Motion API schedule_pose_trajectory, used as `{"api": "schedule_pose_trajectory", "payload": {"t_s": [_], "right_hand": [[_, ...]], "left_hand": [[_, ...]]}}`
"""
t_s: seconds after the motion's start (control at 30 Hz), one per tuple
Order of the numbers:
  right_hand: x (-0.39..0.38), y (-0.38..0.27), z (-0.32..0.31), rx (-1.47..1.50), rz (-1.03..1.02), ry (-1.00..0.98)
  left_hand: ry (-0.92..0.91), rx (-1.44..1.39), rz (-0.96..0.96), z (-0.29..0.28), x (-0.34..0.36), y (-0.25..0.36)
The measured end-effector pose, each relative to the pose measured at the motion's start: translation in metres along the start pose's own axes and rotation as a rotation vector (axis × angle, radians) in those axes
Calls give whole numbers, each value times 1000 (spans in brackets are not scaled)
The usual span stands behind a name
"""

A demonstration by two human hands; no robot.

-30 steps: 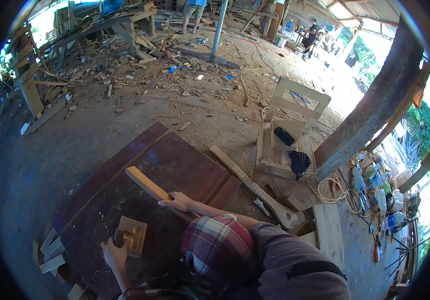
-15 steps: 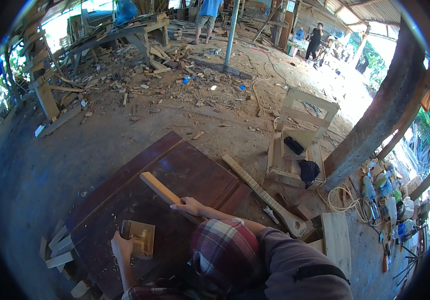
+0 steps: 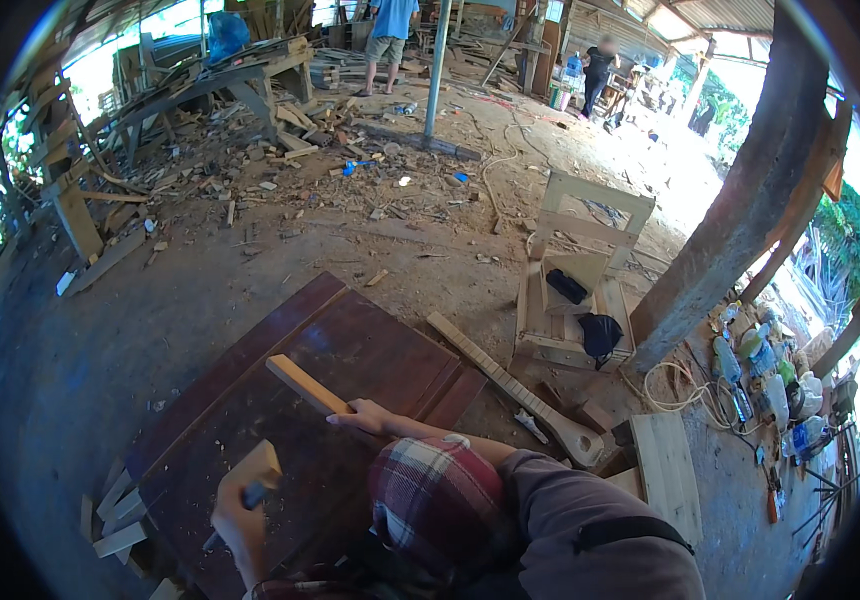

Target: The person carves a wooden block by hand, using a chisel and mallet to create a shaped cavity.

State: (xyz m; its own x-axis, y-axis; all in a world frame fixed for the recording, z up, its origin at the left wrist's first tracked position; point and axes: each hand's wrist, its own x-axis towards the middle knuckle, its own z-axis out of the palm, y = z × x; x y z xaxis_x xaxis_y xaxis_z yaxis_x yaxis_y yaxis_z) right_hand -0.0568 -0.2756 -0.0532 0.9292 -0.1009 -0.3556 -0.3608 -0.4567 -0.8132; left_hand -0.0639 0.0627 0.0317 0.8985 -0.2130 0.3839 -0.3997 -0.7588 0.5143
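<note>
My left hand (image 3: 238, 515) is closed on a tilted, squarish wooden block (image 3: 263, 462), above the dark red-brown wooden panel (image 3: 310, 370). A dark, rounded piece sits by the block at my fingers; a dark tip shows below the hand. The kind of tool is unclear. My right hand (image 3: 365, 418) grips the near part of a light wooden bar (image 3: 300, 382), which points away to the left over the panel. Plaid cloth (image 3: 440, 490) covers the bar's near end from view. Shavings are scattered on the panel near my left hand.
Wood offcuts (image 3: 120, 525) lie left of the panel. To the right are a long slotted wooden piece (image 3: 510, 380), a wooden chair (image 3: 560, 330) with dark items on it, a post (image 3: 740, 190) and bottles (image 3: 780, 400). Two people stand far off among scrap wood.
My left hand has tipped the wooden block up from the panel, turning its broad face out of sight. My right hand still holds the bar. The whole view has shifted slightly.
</note>
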Motion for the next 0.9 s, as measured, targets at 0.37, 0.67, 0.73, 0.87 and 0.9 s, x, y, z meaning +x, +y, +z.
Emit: {"api": "schedule_pose_trajectory", "payload": {"t_s": [0.37, 0.67, 0.73, 0.87, 0.9], "right_hand": [[4, 7, -2, 6, -4, 1], [7, 4, 0, 37, -13, -53], [7, 6, 0, 46, -27, -21], [7, 6, -4, 22, -7, -36], [6, 5, -3, 21, -8, -23]], "left_hand": [[138, 211, 396, 43, -62, -37], [78, 252, 438, 65, -84, -61], [139, 124, 248, 49, -67, -43], [174, 26, -15, 10, -36, -6], [170, -39, -123, -5, -22, 11]]}}
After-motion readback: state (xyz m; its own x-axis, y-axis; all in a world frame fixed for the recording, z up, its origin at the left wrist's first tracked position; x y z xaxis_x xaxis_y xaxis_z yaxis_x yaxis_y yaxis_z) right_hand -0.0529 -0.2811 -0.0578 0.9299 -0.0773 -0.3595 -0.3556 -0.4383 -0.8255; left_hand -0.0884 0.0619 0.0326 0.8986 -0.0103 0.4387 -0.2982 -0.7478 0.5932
